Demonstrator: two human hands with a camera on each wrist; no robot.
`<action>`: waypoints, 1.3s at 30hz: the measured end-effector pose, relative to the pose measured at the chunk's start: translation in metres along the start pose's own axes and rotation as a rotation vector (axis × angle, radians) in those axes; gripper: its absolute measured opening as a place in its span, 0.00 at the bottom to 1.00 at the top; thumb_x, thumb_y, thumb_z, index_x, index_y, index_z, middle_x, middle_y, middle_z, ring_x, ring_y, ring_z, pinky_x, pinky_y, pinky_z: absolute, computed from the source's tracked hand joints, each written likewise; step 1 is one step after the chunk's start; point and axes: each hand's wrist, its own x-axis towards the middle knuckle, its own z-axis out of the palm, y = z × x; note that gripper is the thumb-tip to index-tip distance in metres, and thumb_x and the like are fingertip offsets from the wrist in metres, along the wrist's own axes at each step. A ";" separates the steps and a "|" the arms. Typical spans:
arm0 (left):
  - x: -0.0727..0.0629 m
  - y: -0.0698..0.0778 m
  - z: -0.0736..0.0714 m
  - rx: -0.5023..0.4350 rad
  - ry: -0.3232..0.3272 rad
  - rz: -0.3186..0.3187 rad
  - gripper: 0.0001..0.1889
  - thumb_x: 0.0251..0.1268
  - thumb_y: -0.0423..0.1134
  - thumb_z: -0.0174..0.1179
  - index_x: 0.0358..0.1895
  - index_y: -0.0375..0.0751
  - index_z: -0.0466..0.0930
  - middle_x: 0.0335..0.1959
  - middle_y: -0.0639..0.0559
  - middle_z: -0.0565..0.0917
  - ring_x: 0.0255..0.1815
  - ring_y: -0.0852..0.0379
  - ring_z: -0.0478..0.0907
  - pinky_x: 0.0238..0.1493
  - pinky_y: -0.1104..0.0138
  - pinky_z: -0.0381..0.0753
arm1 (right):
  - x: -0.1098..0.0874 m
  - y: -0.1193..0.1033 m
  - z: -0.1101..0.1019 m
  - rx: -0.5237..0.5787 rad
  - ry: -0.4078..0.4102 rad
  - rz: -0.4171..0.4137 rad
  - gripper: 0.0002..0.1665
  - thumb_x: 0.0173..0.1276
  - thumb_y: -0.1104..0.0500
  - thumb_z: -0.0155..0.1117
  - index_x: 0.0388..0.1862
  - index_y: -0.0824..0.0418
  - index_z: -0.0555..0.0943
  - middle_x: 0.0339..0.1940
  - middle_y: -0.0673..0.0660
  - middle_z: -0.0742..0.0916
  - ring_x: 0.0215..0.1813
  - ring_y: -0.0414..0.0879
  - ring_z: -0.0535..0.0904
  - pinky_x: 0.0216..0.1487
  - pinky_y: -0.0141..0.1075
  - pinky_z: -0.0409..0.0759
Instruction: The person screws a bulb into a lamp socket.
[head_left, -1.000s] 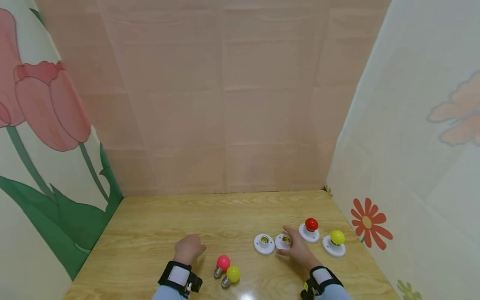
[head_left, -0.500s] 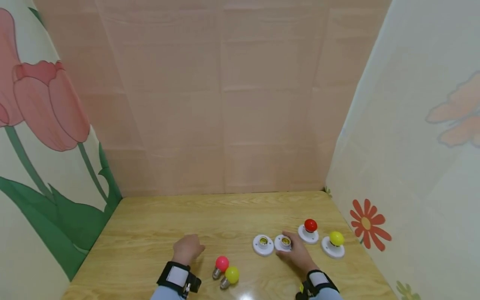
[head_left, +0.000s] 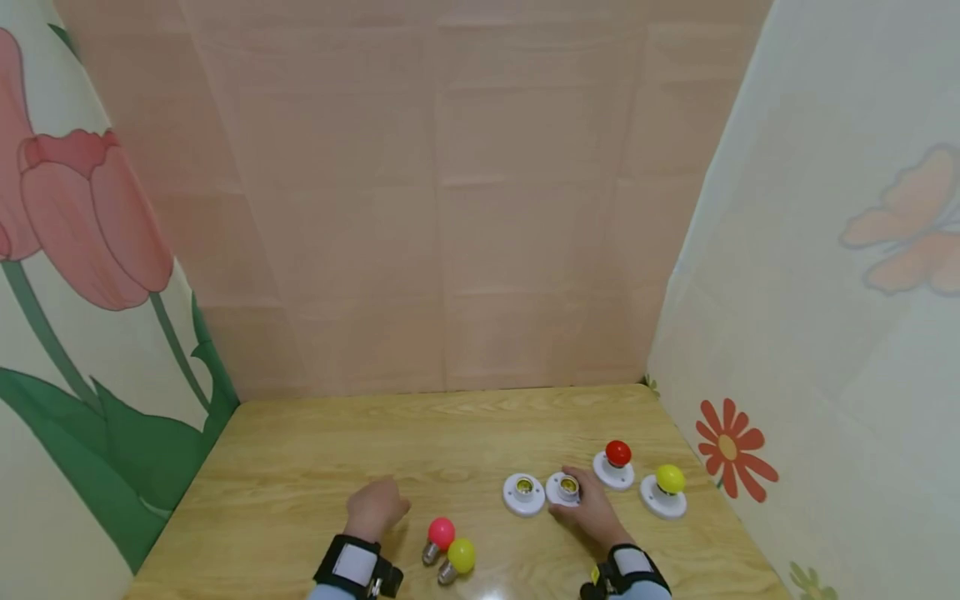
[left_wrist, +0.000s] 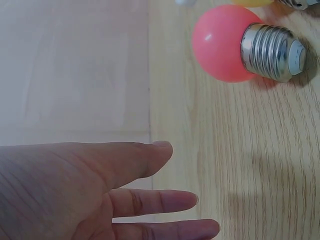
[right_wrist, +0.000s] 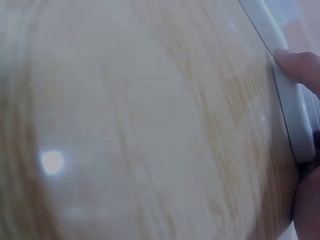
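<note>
My right hand (head_left: 591,510) holds the rim of a white round lamp socket (head_left: 556,493) from its right side, thumb at the near edge. The right wrist view catches a fingertip against the white rim (right_wrist: 289,107); the socket's top is out of that view. Just left of it, a second bare socket (head_left: 515,500) lies flat. My left hand (head_left: 375,507) hovers or rests near the table, its fingers loosely extended and holding nothing. Close by it lie a pink bulb (left_wrist: 225,44) and a yellow bulb (head_left: 462,555), both on their sides, with metal screw caps.
Behind my right hand a red bulb (head_left: 618,452) stands upright in its white socket. Further right is another socket holding a yellow bulb (head_left: 671,478). The wooden table (head_left: 337,442) ends at a pinkish back sheet (head_left: 442,208), with printed sheets either side.
The fingers of my right hand have drawn in around the socket's rim. My left hand, the loose bulbs and the sockets keep their places; the head view has shifted slightly.
</note>
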 end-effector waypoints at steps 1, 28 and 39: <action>-0.001 0.000 0.000 0.004 0.005 0.005 0.16 0.62 0.46 0.60 0.20 0.41 0.74 0.17 0.51 0.72 0.17 0.58 0.66 0.20 0.67 0.62 | 0.000 -0.001 0.000 -0.001 -0.004 0.006 0.50 0.44 0.52 0.82 0.66 0.66 0.70 0.61 0.64 0.76 0.65 0.60 0.70 0.67 0.58 0.63; 0.012 0.004 -0.004 0.022 0.024 -0.018 0.16 0.62 0.48 0.61 0.23 0.39 0.77 0.20 0.49 0.76 0.20 0.55 0.70 0.25 0.63 0.70 | 0.013 -0.004 -0.004 0.004 0.017 0.001 0.52 0.43 0.50 0.83 0.65 0.67 0.70 0.62 0.67 0.75 0.65 0.63 0.69 0.66 0.60 0.63; 0.015 0.003 0.000 0.037 -0.021 -0.029 0.17 0.63 0.49 0.59 0.22 0.40 0.76 0.17 0.51 0.72 0.18 0.58 0.66 0.22 0.67 0.62 | 0.012 -0.072 -0.012 0.034 0.006 0.010 0.52 0.49 0.47 0.79 0.69 0.63 0.67 0.69 0.65 0.70 0.70 0.62 0.65 0.68 0.59 0.62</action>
